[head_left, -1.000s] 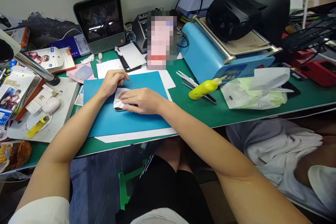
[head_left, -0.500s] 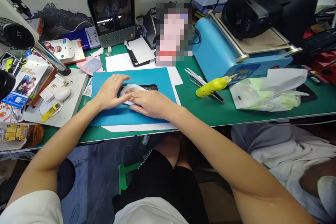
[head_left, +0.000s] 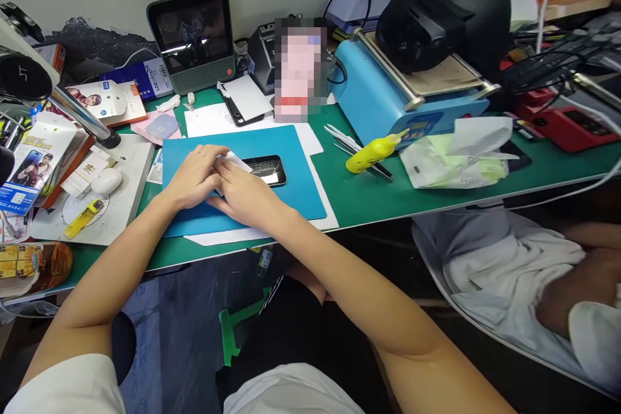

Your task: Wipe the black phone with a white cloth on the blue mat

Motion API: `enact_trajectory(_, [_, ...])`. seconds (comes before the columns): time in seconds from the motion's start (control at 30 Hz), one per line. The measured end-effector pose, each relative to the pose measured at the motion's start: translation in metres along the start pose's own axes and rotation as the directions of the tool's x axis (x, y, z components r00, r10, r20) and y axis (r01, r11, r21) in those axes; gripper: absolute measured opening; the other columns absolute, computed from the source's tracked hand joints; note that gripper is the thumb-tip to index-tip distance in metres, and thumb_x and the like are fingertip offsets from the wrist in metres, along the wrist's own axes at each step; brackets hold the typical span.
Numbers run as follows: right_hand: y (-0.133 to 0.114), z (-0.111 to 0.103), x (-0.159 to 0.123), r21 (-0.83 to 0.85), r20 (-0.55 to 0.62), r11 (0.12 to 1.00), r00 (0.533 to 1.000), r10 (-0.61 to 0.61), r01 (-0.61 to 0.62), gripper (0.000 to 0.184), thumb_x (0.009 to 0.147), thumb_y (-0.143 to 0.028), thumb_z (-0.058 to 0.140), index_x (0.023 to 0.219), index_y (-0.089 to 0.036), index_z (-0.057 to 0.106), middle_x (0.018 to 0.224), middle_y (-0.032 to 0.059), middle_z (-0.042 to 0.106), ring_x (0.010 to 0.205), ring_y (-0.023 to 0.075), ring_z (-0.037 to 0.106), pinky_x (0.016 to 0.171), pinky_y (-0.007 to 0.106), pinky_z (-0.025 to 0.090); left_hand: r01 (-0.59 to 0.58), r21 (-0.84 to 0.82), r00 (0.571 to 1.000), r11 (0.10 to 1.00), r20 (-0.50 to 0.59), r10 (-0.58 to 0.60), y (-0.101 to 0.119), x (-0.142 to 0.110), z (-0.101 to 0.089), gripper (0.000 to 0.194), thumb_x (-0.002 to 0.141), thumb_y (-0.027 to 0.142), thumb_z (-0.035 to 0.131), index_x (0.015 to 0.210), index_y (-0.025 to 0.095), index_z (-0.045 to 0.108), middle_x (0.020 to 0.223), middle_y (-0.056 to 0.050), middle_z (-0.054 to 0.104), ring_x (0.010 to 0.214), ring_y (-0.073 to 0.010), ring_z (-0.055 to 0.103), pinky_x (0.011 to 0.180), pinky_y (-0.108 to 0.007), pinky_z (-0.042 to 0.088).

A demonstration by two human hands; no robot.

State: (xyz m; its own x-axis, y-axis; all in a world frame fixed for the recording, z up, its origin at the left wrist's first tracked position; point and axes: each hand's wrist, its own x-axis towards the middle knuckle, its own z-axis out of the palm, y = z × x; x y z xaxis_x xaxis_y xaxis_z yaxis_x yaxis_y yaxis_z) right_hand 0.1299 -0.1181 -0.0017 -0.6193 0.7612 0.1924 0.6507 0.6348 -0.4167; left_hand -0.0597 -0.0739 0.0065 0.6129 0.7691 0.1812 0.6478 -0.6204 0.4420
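A dark phone (head_left: 272, 170) lies on the blue mat (head_left: 301, 197), its right end bare and shiny with streaked reflections. My right hand (head_left: 248, 197) presses a crumpled white tissue (head_left: 239, 162) against the phone's left part, fingers together and pointing left. Around the phone's left end curves my left hand (head_left: 196, 173), thumb near me and fingers on the far side, touching or nearly touching my right fingertips. The hands cover that end of the phone, so the exact contact of the left fingers is hidden.
Right of the mat lie a yellow squeeze bottle (head_left: 371, 155), thin tools and a tissue pack (head_left: 453, 162). Behind them stands a blue machine (head_left: 383, 87). A screen device (head_left: 194, 39) is at the back. A lamp pole (head_left: 87, 116) and boxes crowd the left. A person sits at right.
My right hand has slid left along the phone with the tissue, uncovering the phone's right end. My left hand stays at the left end, its fingers more curled. The view has turned slightly right.
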Motion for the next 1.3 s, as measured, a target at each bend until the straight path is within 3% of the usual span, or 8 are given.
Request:
enact_trajectory(0.13, [-0.014,0.010,-0.012,-0.033,-0.015,0.999,0.999,0.029,-0.030,0.077,0.104,-0.047,0.065,0.160,0.002,0.047,0.169,0.0283,0.046,0.162,0.0380,0.039,0.135,0.053,0.034,0.052,-0.003,0.999,0.999,0.013,-0.052,-0.003,0.000,0.001,0.055,0.090,0.029,0.040,0.139,0.013,0.057,0.139,-0.015,0.066,0.120,-0.0328,0.060,0.110,-0.053,0.048])
enact_trajectory(0.33, [-0.022,0.014,-0.035,-0.062,-0.031,0.998,0.999,0.023,-0.025,0.076,0.107,-0.050,0.059,0.160,0.003,0.048,0.167,0.0263,0.048,0.161,0.0362,0.041,0.135,0.050,0.035,0.065,0.012,0.996,0.998,0.057,-0.065,0.003,0.001,-0.004,0.051,0.096,0.037,0.040,0.139,0.016,0.059,0.141,-0.014,0.067,0.122,-0.0339,0.058,0.112,-0.055,0.047])
enact_trajectory(0.53, [-0.001,-0.001,-0.060,-0.100,-0.071,0.986,0.990,0.124,-0.131,0.073,0.109,-0.052,0.053,0.158,0.002,0.052,0.167,0.0278,0.047,0.159,0.0372,0.044,0.133,0.052,0.038,0.097,-0.003,0.994,0.995,0.059,-0.097,0.003,0.001,-0.005,0.053,0.097,0.044,0.043,0.139,0.016,0.060,0.136,-0.014,0.069,0.121,-0.0342,0.058,0.109,-0.055,0.048])
enact_trajectory(0.73, [0.020,-0.007,-0.084,-0.070,-0.112,0.966,0.964,0.241,-0.249,0.077,0.110,-0.055,0.047,0.163,0.001,0.046,0.169,0.0286,0.043,0.160,0.0390,0.041,0.131,0.059,0.039,0.078,0.008,0.994,0.997,0.073,-0.078,0.006,-0.001,-0.007,0.064,0.096,0.066,0.059,0.141,0.020,0.060,0.137,-0.013,0.069,0.120,-0.0343,0.059,0.107,-0.053,0.049])
enact_trajectory(0.87, [0.030,-0.009,-0.078,-0.072,-0.104,0.955,0.954,0.280,-0.288,0.087,0.109,-0.065,0.037,0.163,0.004,0.042,0.171,0.0312,0.037,0.163,0.0406,0.037,0.134,0.065,0.029,0.045,0.042,0.994,0.998,0.096,-0.049,0.005,-0.001,-0.009,0.082,0.086,0.079,0.070,0.145,0.022,0.058,0.142,-0.014,0.066,0.125,-0.0365,0.059,0.111,-0.055,0.047])
enact_trajectory(1.0, [0.036,-0.016,-0.061,-0.071,-0.076,0.950,0.952,0.297,-0.303,0.097,0.108,-0.073,0.029,0.163,0.005,0.040,0.172,0.0322,0.034,0.165,0.0401,0.032,0.136,0.064,0.023,0.037,0.069,0.995,0.997,0.089,-0.043,0.002,0.001,-0.009,0.076,0.091,0.075,0.068,0.145,0.022,0.057,0.141,-0.014,0.067,0.125,-0.0359,0.060,0.110,-0.054,0.048])
enact_trajectory(1.17, [0.036,-0.022,-0.052,-0.113,-0.039,0.944,0.951,0.307,-0.310,0.104,0.105,-0.077,0.027,0.164,0.009,0.037,0.175,0.0312,0.029,0.167,0.0391,0.027,0.137,0.057,0.022,-0.007,0.108,0.998,0.994,0.067,0.000,-0.005,0.003,-0.007,0.077,0.093,0.076,0.064,0.148,0.023,0.056,0.139,-0.015,0.068,0.122,-0.0380,0.061,0.108,-0.057,0.050])
enact_trajectory(1.3, [0.032,-0.021,-0.048,-0.128,-0.042,0.941,0.949,0.312,-0.315,0.103,0.106,-0.076,0.025,0.164,0.008,0.037,0.175,0.0306,0.030,0.167,0.0378,0.028,0.137,0.055,0.024,-0.016,0.123,0.998,0.992,0.056,0.009,-0.008,0.002,-0.006,0.095,0.085,0.084,0.068,0.155,0.023,0.050,0.143,-0.018,0.065,0.126,-0.0411,0.060,0.108,-0.060,0.051])
